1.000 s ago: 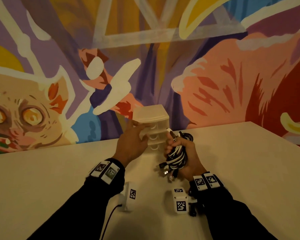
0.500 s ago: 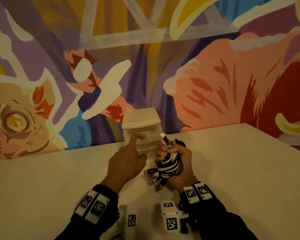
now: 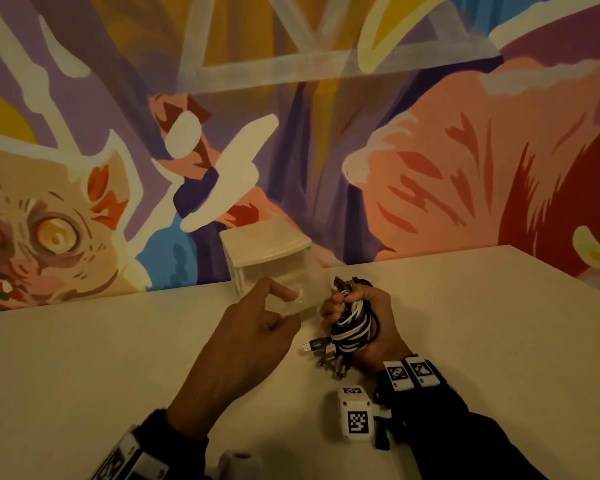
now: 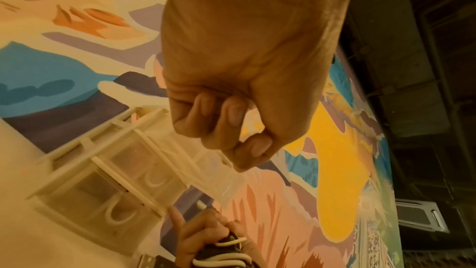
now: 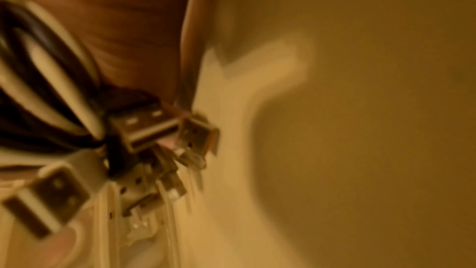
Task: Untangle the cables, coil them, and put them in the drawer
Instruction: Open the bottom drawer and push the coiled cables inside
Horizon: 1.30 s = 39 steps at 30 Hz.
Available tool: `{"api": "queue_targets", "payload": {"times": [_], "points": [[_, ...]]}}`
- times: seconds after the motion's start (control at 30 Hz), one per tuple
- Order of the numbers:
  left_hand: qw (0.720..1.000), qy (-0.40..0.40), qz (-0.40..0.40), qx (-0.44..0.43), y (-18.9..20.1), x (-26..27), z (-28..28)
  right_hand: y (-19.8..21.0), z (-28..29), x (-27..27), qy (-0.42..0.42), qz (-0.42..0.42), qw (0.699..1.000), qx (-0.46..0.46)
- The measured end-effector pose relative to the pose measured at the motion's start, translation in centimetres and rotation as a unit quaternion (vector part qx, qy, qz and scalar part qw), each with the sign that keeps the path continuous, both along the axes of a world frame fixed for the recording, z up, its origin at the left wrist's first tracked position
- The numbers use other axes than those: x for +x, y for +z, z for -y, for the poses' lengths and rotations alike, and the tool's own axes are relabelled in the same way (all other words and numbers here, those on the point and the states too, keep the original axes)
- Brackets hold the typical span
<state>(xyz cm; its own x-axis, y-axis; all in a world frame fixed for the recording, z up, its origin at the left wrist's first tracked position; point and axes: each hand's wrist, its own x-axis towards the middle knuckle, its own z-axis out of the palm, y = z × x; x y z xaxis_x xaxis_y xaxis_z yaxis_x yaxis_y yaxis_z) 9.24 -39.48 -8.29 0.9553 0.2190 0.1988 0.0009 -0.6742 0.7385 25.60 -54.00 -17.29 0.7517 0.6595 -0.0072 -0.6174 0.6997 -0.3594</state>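
Observation:
A small translucent drawer unit [image 3: 265, 249] [image 4: 103, 180] stands on the table against the mural wall. Its top drawer [image 3: 293, 289] [image 4: 219, 172] is slid out toward me. My left hand [image 3: 278, 306] [image 4: 231, 127] hooks its index finger into that drawer's front handle, the other fingers curled in. Just right of the drawer, my right hand [image 3: 364, 306] grips a coiled bundle of black and white cables [image 3: 352, 329] [image 5: 38, 72]. Several USB plugs [image 3: 321, 351] [image 5: 144, 127] hang from the bundle's lower end. The right wrist view is blurred.
The pale table [image 3: 482, 323] stretches wide to both sides, its right edge running diagonally at far right. The painted wall [image 3: 430, 168] rises right behind the drawer unit. A white marker cube [image 3: 355, 410] sits by my right wrist. The two lower drawers [image 4: 121, 213] are closed.
My left hand went from resting on the unit's front to hooking one finger in the top drawer and drawing it out toward me. The right hand kept its hold on the cables.

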Motion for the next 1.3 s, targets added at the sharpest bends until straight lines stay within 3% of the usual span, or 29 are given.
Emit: {"api": "queue_targets", "payload": {"times": [0.17, 0.33, 0.57, 0.73, 0.87, 1.07, 1.17, 1.23, 1.3], "points": [[0.999, -0.020, 0.034, -0.012, -0.8, -0.1, -0.5, 0.1, -0.1, 0.3, 0.001, -0.023, 0.999, -0.045], [0.997, -0.013, 0.055, -0.058, -1.2, 2.0, -2.9, 0.8, -0.2, -0.5, 0.088, 0.043, 0.991, -0.095], [0.996, -0.019, 0.074, -0.053, -1.5, 2.6, -4.9, 1.5, -0.5, -0.8, 0.170, 0.102, 0.972, -0.126], [0.994, -0.024, 0.083, -0.073, -1.7, 2.3, -5.7, 1.6, -1.5, -0.8, 0.135, 0.114, 0.968, -0.180], [0.994, -0.038, 0.081, -0.062, -1.3, 1.8, -5.4, 1.7, -1.8, -1.3, 0.101, 0.090, 0.976, -0.173], [0.987, -0.113, 0.108, -0.019, 0.2, -1.2, -4.0, 1.7, -1.1, -1.6, 0.073, 0.074, 0.979, -0.177], [0.966, -0.120, 0.180, -0.140, 0.3, -1.6, -4.6, 2.3, -0.4, -1.8, 0.067, 0.074, 0.972, -0.214], [0.944, -0.045, 0.211, -0.248, 0.1, -0.2, -6.2, 2.7, 0.0, -2.0, 0.090, 0.069, 0.967, -0.229], [0.921, 0.064, 0.172, -0.344, -0.4, 2.3, -8.1, 2.8, 0.1, -2.0, 0.082, 0.066, 0.964, -0.242]]}}
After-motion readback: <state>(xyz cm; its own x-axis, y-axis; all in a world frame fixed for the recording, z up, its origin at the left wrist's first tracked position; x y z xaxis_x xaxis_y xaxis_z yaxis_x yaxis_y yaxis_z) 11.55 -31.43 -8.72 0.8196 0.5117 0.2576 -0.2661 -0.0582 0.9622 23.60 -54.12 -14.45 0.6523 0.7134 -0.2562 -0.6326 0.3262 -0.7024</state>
